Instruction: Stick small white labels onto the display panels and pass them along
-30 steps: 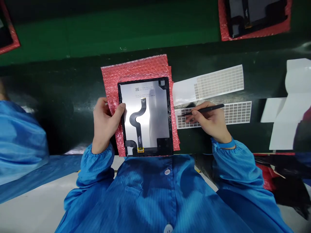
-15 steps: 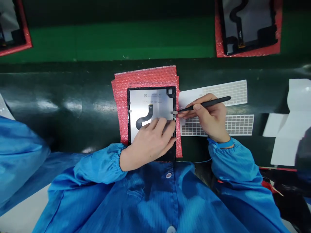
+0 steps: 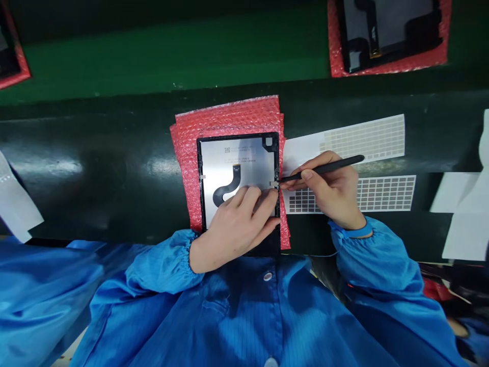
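Observation:
A display panel (image 3: 252, 158) with a silvery back, a black frame and a curved dark flex cable (image 3: 231, 188) lies on a stack of red bubble-wrap sheets (image 3: 229, 120). My left hand (image 3: 240, 224) rests across its lower part, fingers bent and thumb apart near the right edge. In my right hand (image 3: 332, 191) are black tweezers (image 3: 324, 167), held like a pen. Their tip is at the panel's right edge, beside a small pale tab (image 3: 274, 183); whether it grips the tab I cannot tell. Another small tab (image 3: 202, 177) sits on the left edge.
Two sticker sheets, an upper one (image 3: 367, 136) and a lower one (image 3: 385, 193), lie to the right. White paper (image 3: 464, 214) is farther right. Another panel (image 3: 389, 25) on red wrap lies at the back right. A person's blue sleeve (image 3: 49, 295) is at left.
The view has shifted slightly. The tweezers' tip has moved a little down along the panel's right edge. My left hand stays on the panel. The blue sleeve at left has moved lower.

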Tool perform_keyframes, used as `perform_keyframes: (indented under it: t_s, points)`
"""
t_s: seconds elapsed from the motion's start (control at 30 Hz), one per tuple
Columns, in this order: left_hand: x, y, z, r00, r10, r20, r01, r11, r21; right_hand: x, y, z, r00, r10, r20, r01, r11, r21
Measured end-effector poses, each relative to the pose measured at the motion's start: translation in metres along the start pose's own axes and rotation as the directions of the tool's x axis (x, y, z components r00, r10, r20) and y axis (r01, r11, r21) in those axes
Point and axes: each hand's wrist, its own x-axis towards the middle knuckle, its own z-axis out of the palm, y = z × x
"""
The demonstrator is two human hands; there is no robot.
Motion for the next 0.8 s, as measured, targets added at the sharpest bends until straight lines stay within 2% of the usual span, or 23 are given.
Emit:
perform_keyframes:
  t_s: [0.23,0.8]
  points:
    - [0.0008,0.0008,-0.0007,1.000,-0.006,0.020,0.006,1.000,0.012,0.0009,-0.0021,-0.0007,0.998,0.050,0.024,-0.050,0.998,0.034]
    - [0.0021,0.0004,-0.0002,1.000,-0.008,0.025,0.007,1.000,0.006,-0.0012,-0.0032,-0.0016,0.999,0.026,0.032,-0.028,0.997,0.073]
